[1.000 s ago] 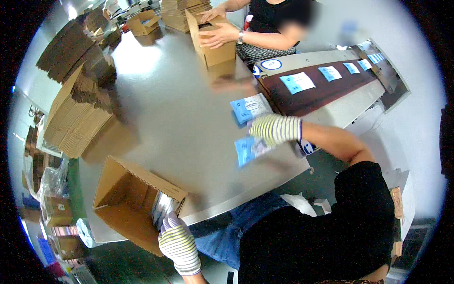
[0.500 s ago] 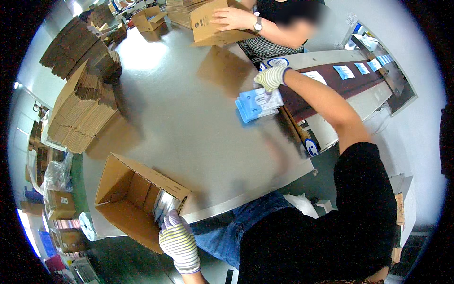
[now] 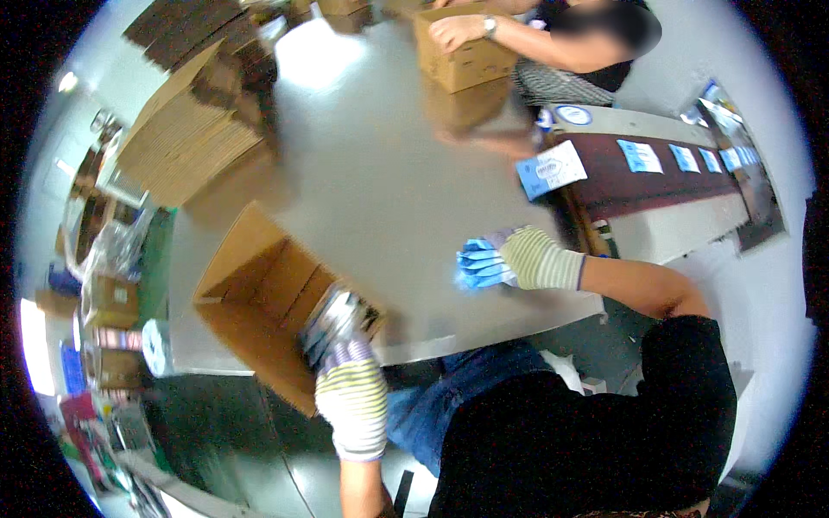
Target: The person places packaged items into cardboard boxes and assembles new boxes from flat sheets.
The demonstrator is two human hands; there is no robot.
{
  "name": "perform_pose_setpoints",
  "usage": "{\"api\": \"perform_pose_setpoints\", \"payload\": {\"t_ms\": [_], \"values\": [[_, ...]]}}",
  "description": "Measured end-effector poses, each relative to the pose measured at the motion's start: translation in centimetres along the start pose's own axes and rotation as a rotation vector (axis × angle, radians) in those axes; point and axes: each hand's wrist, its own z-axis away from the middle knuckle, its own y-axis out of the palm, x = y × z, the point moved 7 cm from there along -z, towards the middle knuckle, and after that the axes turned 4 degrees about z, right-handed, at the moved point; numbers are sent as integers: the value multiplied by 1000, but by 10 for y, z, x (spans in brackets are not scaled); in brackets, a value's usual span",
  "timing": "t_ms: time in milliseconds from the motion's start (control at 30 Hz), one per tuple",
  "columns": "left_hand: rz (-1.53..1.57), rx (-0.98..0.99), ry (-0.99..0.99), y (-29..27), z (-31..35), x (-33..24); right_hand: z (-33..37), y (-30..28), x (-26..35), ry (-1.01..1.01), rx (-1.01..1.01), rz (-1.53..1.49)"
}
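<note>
Gripping a bunched stack of packets above a grey surface

From where I stand, the person's right hand (image 3: 540, 259), in a striped glove, has its fingers closed on several blue packets (image 3: 484, 263) near the right end of the surface (image 3: 389, 198). Only their blue ends show, fanned and a little blurred; the glove covers the rest, so I can't count them.

The left hand (image 3: 352, 393), gloved alike, is at the mouth of an open carton (image 3: 259, 328), whose lower corner juts past the surface's near edge. Its fingertips overlap some silvery packets (image 3: 341, 315) inside — whether they grip or merely touch them, I cannot tell. Glare and the carton's wall make that pile hard to read.

One blue-and-white packet (image 3: 553, 170) lies where the dark red conveyor belt (image 3: 604, 186) meets the surface, its edge over the join. More packets (image 3: 640, 156) line the belt behind it, the farthest ones crowded and smeared together.

Across the surface, a co-worker's hand (image 3: 456, 32) rests against another carton (image 3: 466, 60); the other hand is mostly cut off by the upper edge. Flattened cardboard (image 3: 190, 129) stands piled at the left — its back part lost in shadow.
</note>
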Motion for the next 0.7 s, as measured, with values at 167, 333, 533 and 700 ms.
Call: {"api": "perform_pose_setpoints", "payload": {"t_ms": [167,333,533,700], "values": [[-27,52,16,-6,6,-8,-2,-106,40,-293,-328,-837],[-132,0,68,-7,12,-19,19,-254,152,-1033,-1056,-302],[-127,-28,125,-4,22,-39,-98,-192,257,-548,-550,120],[-76,-37,41,2,28,-31,-69,-177,263,-807,-252,158]]}}
